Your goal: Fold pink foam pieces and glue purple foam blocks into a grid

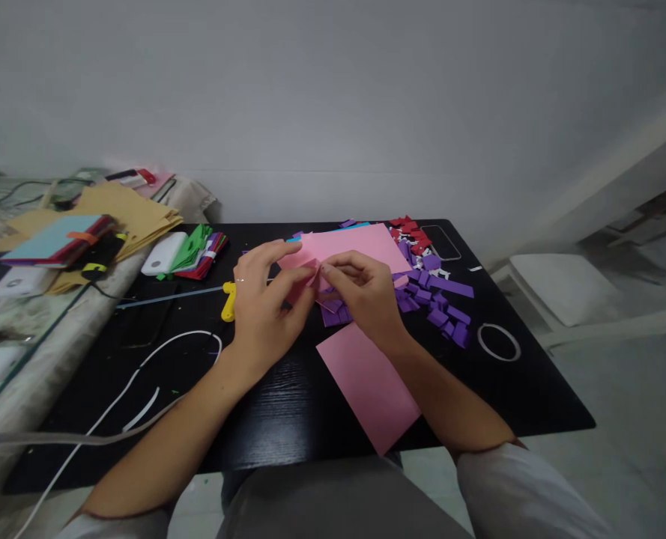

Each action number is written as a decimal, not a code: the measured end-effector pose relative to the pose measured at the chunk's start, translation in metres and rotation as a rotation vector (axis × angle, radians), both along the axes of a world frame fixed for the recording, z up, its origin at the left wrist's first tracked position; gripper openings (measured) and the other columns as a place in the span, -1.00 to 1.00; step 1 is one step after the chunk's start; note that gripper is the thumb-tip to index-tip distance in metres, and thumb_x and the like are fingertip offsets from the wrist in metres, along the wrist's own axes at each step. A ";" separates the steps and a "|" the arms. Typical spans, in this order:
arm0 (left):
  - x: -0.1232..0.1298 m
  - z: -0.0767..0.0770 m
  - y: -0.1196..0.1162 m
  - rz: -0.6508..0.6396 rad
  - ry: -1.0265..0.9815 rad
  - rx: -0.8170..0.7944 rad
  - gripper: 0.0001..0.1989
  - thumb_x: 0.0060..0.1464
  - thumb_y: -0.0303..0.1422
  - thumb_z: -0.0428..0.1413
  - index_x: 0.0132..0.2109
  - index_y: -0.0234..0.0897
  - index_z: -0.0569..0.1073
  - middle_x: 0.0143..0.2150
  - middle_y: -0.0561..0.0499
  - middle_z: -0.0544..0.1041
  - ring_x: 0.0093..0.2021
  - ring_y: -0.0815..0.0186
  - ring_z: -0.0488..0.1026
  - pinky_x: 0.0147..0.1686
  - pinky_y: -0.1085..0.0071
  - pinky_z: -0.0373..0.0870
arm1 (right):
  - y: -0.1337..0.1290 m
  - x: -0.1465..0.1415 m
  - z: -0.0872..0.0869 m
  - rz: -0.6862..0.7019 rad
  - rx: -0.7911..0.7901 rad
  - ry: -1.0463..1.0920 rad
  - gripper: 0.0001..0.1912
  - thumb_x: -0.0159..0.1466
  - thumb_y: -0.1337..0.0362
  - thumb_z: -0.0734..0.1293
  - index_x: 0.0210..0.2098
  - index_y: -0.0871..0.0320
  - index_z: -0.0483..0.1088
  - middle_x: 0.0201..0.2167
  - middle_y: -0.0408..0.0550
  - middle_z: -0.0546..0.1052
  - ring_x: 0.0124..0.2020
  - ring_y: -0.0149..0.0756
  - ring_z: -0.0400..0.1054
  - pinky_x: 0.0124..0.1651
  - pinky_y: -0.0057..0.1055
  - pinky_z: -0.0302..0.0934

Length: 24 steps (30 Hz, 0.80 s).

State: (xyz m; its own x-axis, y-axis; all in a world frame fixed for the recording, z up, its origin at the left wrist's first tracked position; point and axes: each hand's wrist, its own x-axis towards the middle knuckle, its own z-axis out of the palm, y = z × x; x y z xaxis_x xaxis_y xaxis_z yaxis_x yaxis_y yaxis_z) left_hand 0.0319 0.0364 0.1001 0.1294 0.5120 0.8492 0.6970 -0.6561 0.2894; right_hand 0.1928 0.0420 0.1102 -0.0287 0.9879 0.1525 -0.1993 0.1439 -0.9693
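Note:
Near the middle of the black table, my left hand (268,303) pinches a small folded piece of pink paper (309,271) between thumb and fingers. On the piece's right side, my right hand (363,288) grips it too, its fingertips close to those of my left hand. Behind both hands lies a large pink sheet (366,243), with a blue edge showing beneath it. A pink rectangle of paper (369,385) rests in front, partly under my right forearm. Purple paper pieces (442,307) are scattered to the right, and some show under my hands.
Red scraps (411,233) lie at the back right, near a clear ring (498,342). To the left are a yellow glue gun (229,302), a white cable (135,374), folded coloured papers (198,253) and a cluttered side table (34,337). A wall stands behind.

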 end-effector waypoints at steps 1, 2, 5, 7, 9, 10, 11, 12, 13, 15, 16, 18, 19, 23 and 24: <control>0.000 0.000 0.000 0.003 0.002 -0.004 -0.90 0.21 -0.41 0.25 -0.14 -0.10 0.57 0.11 -0.07 0.60 0.15 0.06 0.50 0.19 -0.03 0.38 | 0.000 0.000 0.000 0.002 0.001 0.002 -0.82 0.18 0.13 0.52 -0.36 0.08 0.54 -0.41 -0.15 0.60 -0.33 -0.28 0.56 -0.29 -0.31 0.60; 0.001 -0.001 0.000 0.005 0.006 -0.007 -0.90 0.21 -0.41 0.25 -0.14 -0.09 0.58 0.11 -0.07 0.60 0.15 0.06 0.50 0.19 -0.04 0.38 | 0.001 0.000 0.000 0.004 -0.001 0.006 -0.81 0.18 0.12 0.53 -0.36 0.08 0.53 -0.41 -0.15 0.60 -0.33 -0.27 0.56 -0.28 -0.29 0.61; 0.001 -0.001 0.000 -0.004 0.025 0.009 -0.88 0.19 -0.38 0.27 -0.11 -0.09 0.59 0.13 -0.07 0.59 0.16 0.05 0.50 0.19 -0.03 0.38 | 0.002 0.001 0.000 0.004 -0.023 0.030 -0.77 0.15 0.10 0.55 -0.37 0.08 0.53 -0.43 -0.16 0.59 -0.36 -0.28 0.55 -0.27 -0.28 0.61; 0.000 -0.001 0.000 -0.015 0.038 0.020 -0.86 0.19 -0.36 0.29 -0.09 -0.09 0.59 0.14 -0.08 0.59 0.17 0.04 0.50 0.18 -0.03 0.39 | 0.003 0.002 0.001 0.010 -0.042 0.056 -0.75 0.13 0.09 0.57 -0.36 0.09 0.53 -0.43 -0.17 0.59 -0.39 -0.30 0.54 -0.27 -0.28 0.61; -0.002 -0.001 0.001 -0.027 0.049 0.019 -0.85 0.20 -0.36 0.28 -0.08 -0.08 0.60 0.16 -0.08 0.58 0.20 0.03 0.49 0.19 -0.03 0.39 | 0.003 0.003 0.002 0.031 -0.057 0.082 -0.73 0.12 0.07 0.58 -0.35 0.10 0.54 -0.42 -0.17 0.60 -0.39 -0.31 0.54 -0.25 -0.27 0.62; -0.003 -0.001 0.002 -0.033 0.055 0.019 -0.84 0.21 -0.37 0.28 -0.06 -0.07 0.61 0.17 -0.07 0.58 0.21 0.03 0.48 0.20 -0.04 0.39 | 0.003 0.004 0.002 0.045 -0.064 0.096 -0.71 0.12 0.07 0.59 -0.34 0.10 0.54 -0.40 -0.17 0.60 -0.38 -0.31 0.55 -0.23 -0.26 0.63; -0.003 -0.001 0.002 -0.041 0.063 0.025 -0.82 0.21 -0.38 0.28 -0.04 -0.05 0.61 0.19 -0.07 0.57 0.22 0.03 0.47 0.22 -0.05 0.38 | 0.003 0.004 0.003 0.060 -0.070 0.107 -0.70 0.11 0.07 0.60 -0.32 0.11 0.55 -0.39 -0.17 0.61 -0.36 -0.30 0.56 -0.21 -0.26 0.63; -0.004 -0.002 0.003 -0.050 0.071 0.037 -0.79 0.21 -0.39 0.27 -0.02 -0.04 0.61 0.20 -0.07 0.57 0.24 0.03 0.47 0.23 -0.06 0.38 | 0.003 0.005 0.003 0.072 -0.076 0.118 -0.69 0.10 0.07 0.60 -0.31 0.11 0.55 -0.38 -0.16 0.62 -0.35 -0.29 0.58 -0.19 -0.25 0.63; -0.005 -0.002 0.004 -0.061 0.080 0.053 -0.76 0.21 -0.40 0.28 0.00 -0.03 0.61 0.21 -0.08 0.56 0.25 0.02 0.46 0.24 -0.07 0.37 | 0.003 0.006 0.003 0.082 -0.082 0.127 -0.67 0.09 0.06 0.61 -0.30 0.11 0.55 -0.37 -0.16 0.62 -0.33 -0.28 0.59 -0.17 -0.24 0.63; -0.007 -0.002 0.005 -0.078 0.100 0.081 -0.71 0.19 -0.41 0.30 0.04 -0.01 0.60 0.24 -0.08 0.54 0.28 0.01 0.44 0.26 -0.09 0.36 | 0.003 0.007 0.004 0.099 -0.096 0.136 -0.66 0.09 0.06 0.61 -0.28 0.12 0.55 -0.37 -0.16 0.63 -0.31 -0.27 0.60 -0.13 -0.21 0.63; -0.008 -0.002 0.005 -0.078 0.112 0.085 -0.69 0.19 -0.41 0.30 0.05 0.01 0.60 0.26 -0.08 0.53 0.30 0.00 0.43 0.27 -0.10 0.35 | 0.004 0.008 0.004 0.106 -0.103 0.135 -0.66 0.10 0.06 0.61 -0.27 0.12 0.55 -0.36 -0.15 0.64 -0.30 -0.27 0.61 -0.11 -0.20 0.62; -0.009 -0.002 0.006 -0.059 0.141 0.075 -0.68 0.19 -0.39 0.31 0.07 0.04 0.60 0.30 -0.07 0.49 0.33 -0.02 0.39 0.29 -0.13 0.32 | 0.004 0.009 0.004 0.115 -0.120 0.134 -0.66 0.12 0.05 0.60 -0.26 0.11 0.54 -0.37 -0.16 0.64 -0.30 -0.27 0.61 -0.09 -0.20 0.62; -0.010 -0.002 0.006 -0.047 0.156 0.069 -0.68 0.19 -0.37 0.31 0.07 0.06 0.60 0.32 -0.07 0.47 0.35 -0.03 0.37 0.31 -0.15 0.31 | 0.004 0.009 0.005 0.119 -0.129 0.135 -0.66 0.12 0.05 0.60 -0.26 0.11 0.53 -0.38 -0.16 0.64 -0.31 -0.27 0.61 -0.09 -0.21 0.62; -0.013 -0.001 0.006 -0.069 0.182 0.071 -0.65 0.19 -0.36 0.32 0.10 0.07 0.59 0.39 -0.07 0.41 0.41 -0.06 0.31 0.36 -0.18 0.23 | 0.003 0.009 0.006 0.134 -0.147 0.158 -0.64 0.10 0.06 0.61 -0.26 0.10 0.52 -0.42 -0.18 0.64 -0.35 -0.27 0.61 -0.12 -0.22 0.62; -0.014 -0.001 0.006 -0.079 0.184 0.067 -0.64 0.19 -0.36 0.32 0.11 0.08 0.59 0.40 -0.06 0.40 0.42 -0.07 0.30 0.37 -0.18 0.21 | 0.002 0.010 0.007 0.138 -0.149 0.162 -0.65 0.10 0.06 0.61 -0.26 0.10 0.52 -0.41 -0.18 0.64 -0.33 -0.26 0.62 -0.11 -0.21 0.62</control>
State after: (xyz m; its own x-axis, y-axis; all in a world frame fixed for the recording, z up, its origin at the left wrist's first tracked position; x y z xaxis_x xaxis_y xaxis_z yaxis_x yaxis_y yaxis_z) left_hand 0.0179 0.0422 0.0991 0.3229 0.4369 0.8395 0.6796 -0.7244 0.1156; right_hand 0.2024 0.0444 0.1172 -0.1516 0.9882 0.0194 -0.3616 -0.0372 -0.9316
